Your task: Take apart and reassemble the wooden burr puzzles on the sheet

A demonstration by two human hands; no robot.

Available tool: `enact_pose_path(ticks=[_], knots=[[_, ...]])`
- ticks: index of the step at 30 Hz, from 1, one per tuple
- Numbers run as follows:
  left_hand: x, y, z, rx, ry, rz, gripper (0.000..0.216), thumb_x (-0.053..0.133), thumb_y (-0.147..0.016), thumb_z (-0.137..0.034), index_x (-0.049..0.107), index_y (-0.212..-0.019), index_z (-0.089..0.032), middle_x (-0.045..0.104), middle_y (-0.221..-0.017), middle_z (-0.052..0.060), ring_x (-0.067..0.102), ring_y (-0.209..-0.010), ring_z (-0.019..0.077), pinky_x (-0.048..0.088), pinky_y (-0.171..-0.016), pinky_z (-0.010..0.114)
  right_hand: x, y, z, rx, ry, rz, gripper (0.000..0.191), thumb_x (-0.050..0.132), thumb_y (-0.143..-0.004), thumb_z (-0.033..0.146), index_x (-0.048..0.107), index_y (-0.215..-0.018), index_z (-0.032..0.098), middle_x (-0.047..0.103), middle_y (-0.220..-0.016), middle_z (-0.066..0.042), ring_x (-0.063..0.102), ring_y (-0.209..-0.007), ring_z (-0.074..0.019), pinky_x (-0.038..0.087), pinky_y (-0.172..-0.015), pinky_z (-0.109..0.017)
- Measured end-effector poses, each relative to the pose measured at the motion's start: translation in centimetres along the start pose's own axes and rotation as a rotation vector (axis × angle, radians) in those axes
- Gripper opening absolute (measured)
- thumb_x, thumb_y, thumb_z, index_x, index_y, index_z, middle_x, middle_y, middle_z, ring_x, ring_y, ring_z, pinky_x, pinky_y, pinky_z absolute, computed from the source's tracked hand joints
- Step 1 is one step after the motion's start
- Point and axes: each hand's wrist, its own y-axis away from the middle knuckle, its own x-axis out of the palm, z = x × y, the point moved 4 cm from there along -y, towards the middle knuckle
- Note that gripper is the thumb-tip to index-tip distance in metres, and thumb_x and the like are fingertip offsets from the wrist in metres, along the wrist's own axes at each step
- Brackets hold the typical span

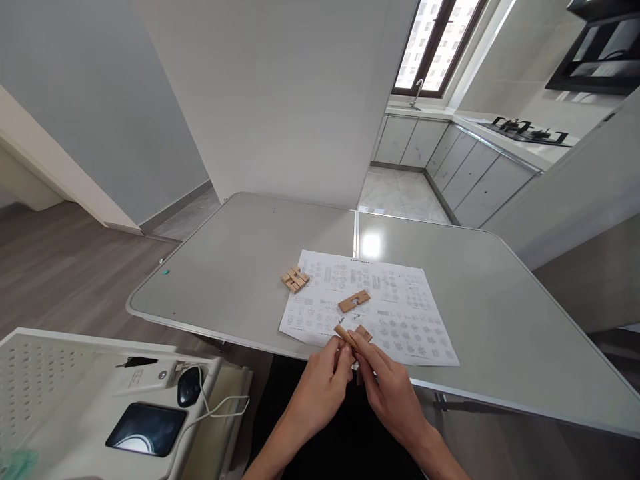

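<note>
Resting across the left edge of a printed sheet [415, 307], a block cluster [294, 283] comes first; then the left hand [323, 377], pinching wooden pieces [345, 335] near the table's [240, 267] front edge; a slotted plank [345, 307] lying beyond — and the right hand [393, 385], fingers also closed on those pieces.

A pale wall [275, 100] rose before me, brown plank flooring [50, 267] spread leftward, a grey table [240, 260] caught bright glare [371, 245], daylight filled a dark-framed kitchen window [437, 47], marbled cabinets [465, 167] lined the corner.
</note>
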Motion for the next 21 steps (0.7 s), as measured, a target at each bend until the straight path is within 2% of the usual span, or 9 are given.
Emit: enact_pose_path(ticks=[6, 9, 13, 17, 19, 21], knots=[[0.1, 0.3, 0.0, 0.015, 0.043, 0.006, 0.04, 0.04, -0.109, -0.055, 0.056, -0.096, -0.021, 0.057, -0.076, -0.001, 0.049, -0.068, 0.0167, 0.038, -0.064, 0.03, -0.1, 0.1, 0.1, -0.005, 0.035, 0.001, 0.05, 0.042, -0.113, 0.017, 0.048, -0.161, 0.027, 0.076, -0.135, -0.011, 0.077, -0.119, -0.0265, 0.069, -0.09, -0.037], [0.2, 0.3, -0.1, 0.01, 0.077, 0.012, 0.042, 0.039, -0.109, -0.057, 0.057, -0.098, -0.021, 0.056, -0.078, -0.002, 0.048, -0.069, 0.0163, 0.038, -0.064, 0.029, -0.2, -0.1, 0.1, -0.033, 0.026, -0.009, 0.053, 0.043, -0.113, 0.014, 0.044, -0.163, 0.031, 0.077, -0.133, -0.009, 0.078, -0.117, -0.0253, 0.069, -0.089, -0.035], [-0.2, -0.3, 0.4, 0.018, 0.124, -0.006, 0.046, 0.042, -0.107, -0.061, 0.057, -0.096, -0.02, 0.049, -0.073, -0.003, 0.042, -0.065, 0.0149, 0.036, -0.062, 0.029, -0.2, -0.5, -0.5, -0.02, -0.017, 0.049, 0.055, 0.043, -0.113, 0.019, 0.038, -0.165, 0.035, 0.073, -0.138, -0.008, 0.08, -0.104, -0.0234, 0.068, -0.082, -0.034], [-1.7, -1.9, 1.4, 0.015, 0.264, -0.037, 0.052, 0.046, -0.102, -0.069, 0.058, -0.1, -0.019, 0.042, -0.07, -0.006, 0.034, -0.06, 0.0126, 0.029, -0.056, 0.026, -0.5, -1.4, -3.1, 0.09, -0.037, 0.022, 0.057, 0.047, -0.113, 0.032, 0.03, -0.167, 0.03, 0.077, -0.119, -0.008, 0.077, -0.076, -0.0198, 0.065, -0.07, -0.033], [-2.6, -2.9, 1.9, -0.007, 0.361, -0.038, 0.054, 0.05, -0.099, -0.073, 0.056, -0.101, -0.019, 0.04, -0.07, -0.007, 0.028, -0.057, 0.0106, 0.024, -0.053, 0.025, -0.8, -2.4, -4.8, 0.11, 0.002, -0.009, 0.051, 0.047, -0.113, 0.035, 0.036, -0.162, 0.029, 0.076, -0.116, -0.009, 0.075, -0.08, -0.0213, 0.065, -0.075, -0.037], [-3.4, -3.9, 2.3, -0.039, 0.435, -0.041, 0.054, 0.054, -0.097, -0.073, 0.055, -0.101, -0.02, 0.04, -0.07, -0.008, 0.022, -0.053, 0.0084, 0.02, -0.05, 0.023, -0.9, -3.8, -6.4, 0.052, 0.074, 0.009, 0.042, 0.048, -0.112, 0.034, 0.046, -0.154, 0.029, 0.073, -0.12, -0.011, 0.073, -0.097, -0.0262, 0.064, -0.086, -0.044]])
